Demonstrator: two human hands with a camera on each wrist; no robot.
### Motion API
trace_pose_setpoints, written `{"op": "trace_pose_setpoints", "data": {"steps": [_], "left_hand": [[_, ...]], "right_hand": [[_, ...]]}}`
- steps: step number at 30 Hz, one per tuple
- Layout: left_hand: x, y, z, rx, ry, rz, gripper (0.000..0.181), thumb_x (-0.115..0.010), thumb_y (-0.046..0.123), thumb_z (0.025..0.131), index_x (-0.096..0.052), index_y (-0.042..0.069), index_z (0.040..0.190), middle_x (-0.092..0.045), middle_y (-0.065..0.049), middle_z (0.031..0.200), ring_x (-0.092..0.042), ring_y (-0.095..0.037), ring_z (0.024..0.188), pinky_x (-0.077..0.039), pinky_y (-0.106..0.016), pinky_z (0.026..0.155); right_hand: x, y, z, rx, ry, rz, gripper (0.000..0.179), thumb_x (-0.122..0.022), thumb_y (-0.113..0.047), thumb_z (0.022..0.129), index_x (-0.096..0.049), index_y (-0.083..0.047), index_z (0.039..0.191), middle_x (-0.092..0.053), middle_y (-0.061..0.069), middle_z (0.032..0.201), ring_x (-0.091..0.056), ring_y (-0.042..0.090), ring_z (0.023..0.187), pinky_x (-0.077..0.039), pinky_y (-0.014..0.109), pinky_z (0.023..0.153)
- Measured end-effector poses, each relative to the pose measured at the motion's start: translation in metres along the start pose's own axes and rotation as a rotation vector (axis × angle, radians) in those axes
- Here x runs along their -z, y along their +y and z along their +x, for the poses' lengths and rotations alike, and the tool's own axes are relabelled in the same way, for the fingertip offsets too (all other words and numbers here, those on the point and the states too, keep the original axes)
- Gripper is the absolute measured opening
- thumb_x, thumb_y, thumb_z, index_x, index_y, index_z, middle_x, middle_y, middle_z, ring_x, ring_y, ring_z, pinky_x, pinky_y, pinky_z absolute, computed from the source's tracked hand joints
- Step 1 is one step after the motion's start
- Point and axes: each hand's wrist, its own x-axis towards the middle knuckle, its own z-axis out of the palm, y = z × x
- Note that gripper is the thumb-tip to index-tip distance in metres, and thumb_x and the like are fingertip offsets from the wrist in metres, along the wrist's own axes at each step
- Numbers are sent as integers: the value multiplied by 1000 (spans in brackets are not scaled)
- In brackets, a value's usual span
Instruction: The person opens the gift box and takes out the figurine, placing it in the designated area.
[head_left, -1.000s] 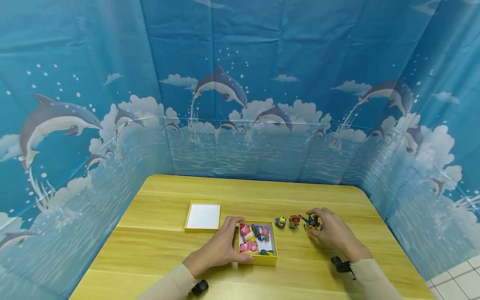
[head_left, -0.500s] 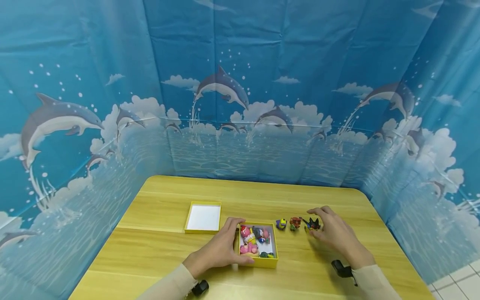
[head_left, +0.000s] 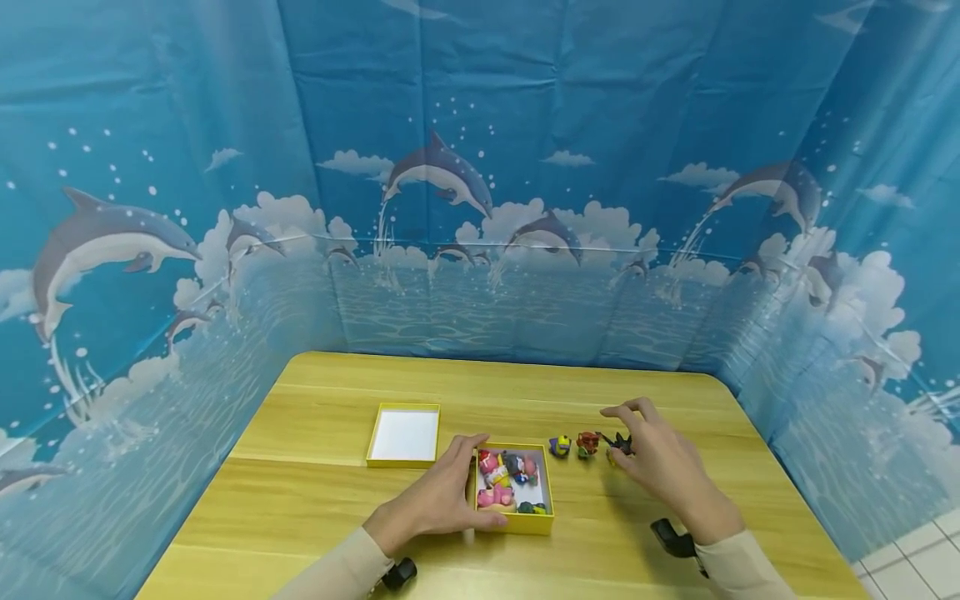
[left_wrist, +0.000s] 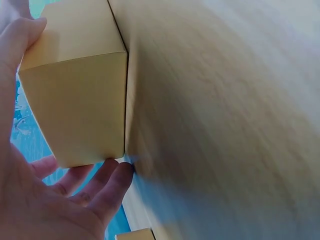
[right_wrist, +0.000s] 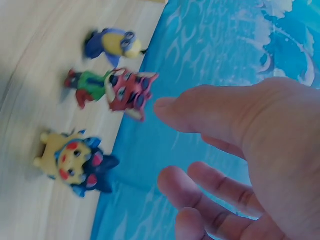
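Note:
My left hand [head_left: 442, 500] grips a yellow box [head_left: 525, 523], thumb on the near wall and fingers at the left and far side. Several toy figurines [head_left: 496, 497], pink, grey and green ones among them, lie inside. My right hand [head_left: 667, 467] hovers with parted fingers by a yellow figurine with dark pointed ears [right_wrist: 65, 156], partly hidden in the head view. The right wrist view shows a gap between hand and figurine. Beside it stand a red fox figurine in green [right_wrist: 131, 92] and a yellow figurine in purple-blue with goggles [right_wrist: 114, 44].
A shallow yellow lid [head_left: 405, 433] with a white inside lies to the left behind the box. All of this rests on a wooden table [head_left: 300, 475]. A blue dolphin-print curtain [head_left: 465, 317] hangs along its back and sides.
My right hand has risen off the dark-eared figurine and shifted slightly left, its fingers apart. The figurine stays on the table. My left hand keeps its hold on the box.

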Motion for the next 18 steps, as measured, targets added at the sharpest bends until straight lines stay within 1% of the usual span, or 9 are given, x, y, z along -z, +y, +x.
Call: {"op": "trace_pose_setpoints", "data": {"steps": [2,4,9,12,14,18], "left_hand": [[-1,0,0,-2,5,20,134,-89,83,86,-27,17,185,-52,-9,167,-66,-17,134,-62,-48,120],[-3,0,0,1,7,40,136,-87,87,85,-26,18,185,-53,-8,167,-66,-18,134,-63,-48,118],[-7,3,2,13,2,103,138,-81,95,85,-24,22,187,-53,-6,171,-67,-23,140,-65,-51,114],[-7,5,3,9,-4,131,139,-81,94,85,-22,20,188,-52,-7,172,-67,-27,142,-66,-51,111],[-8,5,3,5,-7,145,140,-82,93,86,-21,19,188,-51,-8,172,-67,-27,141,-66,-50,109],[-9,5,5,-2,-2,168,140,-84,91,86,-22,18,188,-52,-9,171,-68,-25,139,-67,-49,110]], "right_hand": [[0,-5,2,23,17,-8,58,-98,-9,93,-76,-14,147,-69,21,139,-57,2,67,-37,24,46],[-1,-9,3,41,25,-18,58,-99,-10,93,-77,-15,146,-70,20,137,-53,1,62,-35,23,46],[-5,-18,4,73,16,-13,58,-101,-10,91,-78,-15,144,-72,18,134,-48,0,61,-34,22,46],[-7,-25,5,85,6,1,59,-102,-11,90,-78,-16,143,-73,15,132,-50,-1,65,-37,21,47],[-8,-29,6,94,0,10,58,-103,-13,90,-79,-17,143,-73,14,131,-46,-1,63,-38,22,49],[-8,-36,8,109,-5,15,56,-103,-15,90,-79,-18,141,-74,13,128,-45,-1,62,-37,22,49]]}}
